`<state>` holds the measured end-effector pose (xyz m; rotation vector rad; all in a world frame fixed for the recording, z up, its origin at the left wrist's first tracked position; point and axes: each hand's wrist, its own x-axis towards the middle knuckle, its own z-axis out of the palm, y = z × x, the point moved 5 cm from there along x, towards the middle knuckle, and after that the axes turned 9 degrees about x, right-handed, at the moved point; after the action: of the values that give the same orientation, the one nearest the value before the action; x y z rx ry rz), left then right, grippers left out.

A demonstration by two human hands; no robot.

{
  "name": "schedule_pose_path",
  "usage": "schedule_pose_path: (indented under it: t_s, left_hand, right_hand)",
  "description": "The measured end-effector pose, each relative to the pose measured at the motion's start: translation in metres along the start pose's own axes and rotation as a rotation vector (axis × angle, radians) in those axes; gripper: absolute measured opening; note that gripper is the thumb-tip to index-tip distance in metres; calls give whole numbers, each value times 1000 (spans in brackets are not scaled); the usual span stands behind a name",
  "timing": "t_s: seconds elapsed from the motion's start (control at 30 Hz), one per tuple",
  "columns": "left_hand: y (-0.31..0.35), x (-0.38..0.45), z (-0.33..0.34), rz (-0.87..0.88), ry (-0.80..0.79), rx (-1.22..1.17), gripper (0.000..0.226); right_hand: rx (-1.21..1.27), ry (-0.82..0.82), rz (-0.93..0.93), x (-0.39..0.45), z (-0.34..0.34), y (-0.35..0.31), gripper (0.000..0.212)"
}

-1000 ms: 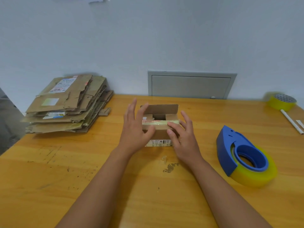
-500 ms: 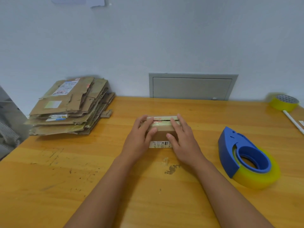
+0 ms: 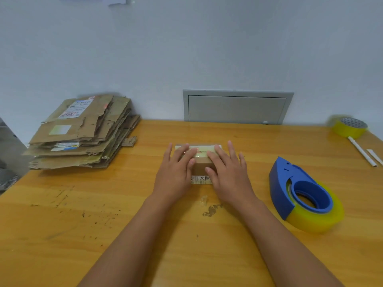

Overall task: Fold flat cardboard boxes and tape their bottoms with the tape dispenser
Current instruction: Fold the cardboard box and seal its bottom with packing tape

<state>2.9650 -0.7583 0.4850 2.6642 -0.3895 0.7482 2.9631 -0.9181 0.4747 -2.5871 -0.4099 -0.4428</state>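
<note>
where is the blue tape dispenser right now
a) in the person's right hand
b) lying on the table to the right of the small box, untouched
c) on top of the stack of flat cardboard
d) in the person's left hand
b, since the blue tape dispenser lies on the table, apart from the right hand, which rests flat on the small box along with the left hand.

Glossy wooden table [image 3: 87, 235] — matt cardboard box [image 3: 202, 167]
</note>
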Motion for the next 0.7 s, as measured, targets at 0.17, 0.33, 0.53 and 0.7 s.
schedule_pose_path:
  t_s: [0.17, 0.33, 0.53, 0.7]
  left_hand:
    - [3, -3, 5, 29, -76, 55, 55]
    - [9, -2, 2, 60, -10, 133, 44]
    - [9, -2, 2, 111, -23, 157, 51]
    - [11, 2, 2, 111, -71, 156, 55]
  right_hand:
    - [29, -32, -64, -1, 3, -6, 56]
    - [-20, -34, -63, -1, 0, -6, 54]
    - [-16, -33, -54, 2, -2, -4, 54]
    - [-33, -56, -8, 2, -7, -6, 59]
